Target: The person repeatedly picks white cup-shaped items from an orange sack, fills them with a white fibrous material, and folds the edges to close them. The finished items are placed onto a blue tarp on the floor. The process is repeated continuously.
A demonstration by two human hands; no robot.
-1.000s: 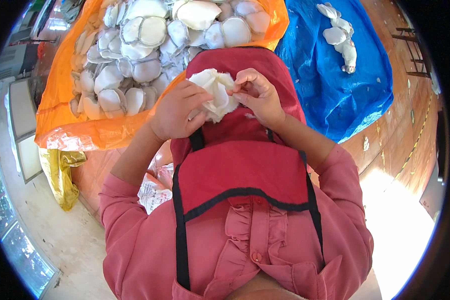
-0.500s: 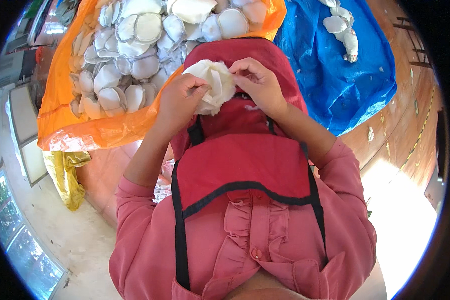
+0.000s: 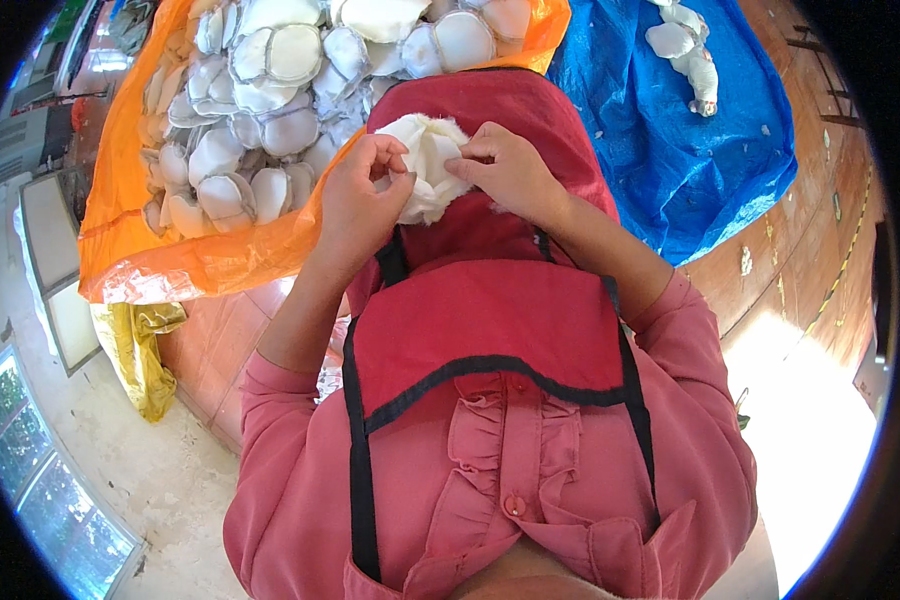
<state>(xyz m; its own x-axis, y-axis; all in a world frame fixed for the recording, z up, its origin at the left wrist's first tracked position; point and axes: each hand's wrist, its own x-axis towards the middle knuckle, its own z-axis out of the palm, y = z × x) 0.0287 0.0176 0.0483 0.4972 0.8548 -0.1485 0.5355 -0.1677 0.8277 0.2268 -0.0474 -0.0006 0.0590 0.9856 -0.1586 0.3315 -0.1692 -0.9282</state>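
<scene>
Over my lap, on a red apron (image 3: 480, 320) with black trim, I hold a round white fabric piece (image 3: 428, 165) with a fuzzy, ragged rim and a folded middle. My left hand (image 3: 363, 192) is at its left edge, thumb bent toward the curled fingers. The right hand (image 3: 515, 172) pinches the piece at its right side, thumb and fingertips pressed to the cloth. Some of the piece's left edge is hidden behind my left fingers.
A heap of white sewn fabric pieces (image 3: 260, 130) lies on an orange plastic sheet (image 3: 185, 265) at the far left. On a blue sheet (image 3: 650, 160) at the far right rests a string of stuffed white pieces (image 3: 692, 60). A yellow bag (image 3: 140, 360) lies on the floor left.
My right fingers have moved from the piece's outer right edge inward onto its cloth. The left fingers have lifted and shifted slightly, and the piece has turned a little.
</scene>
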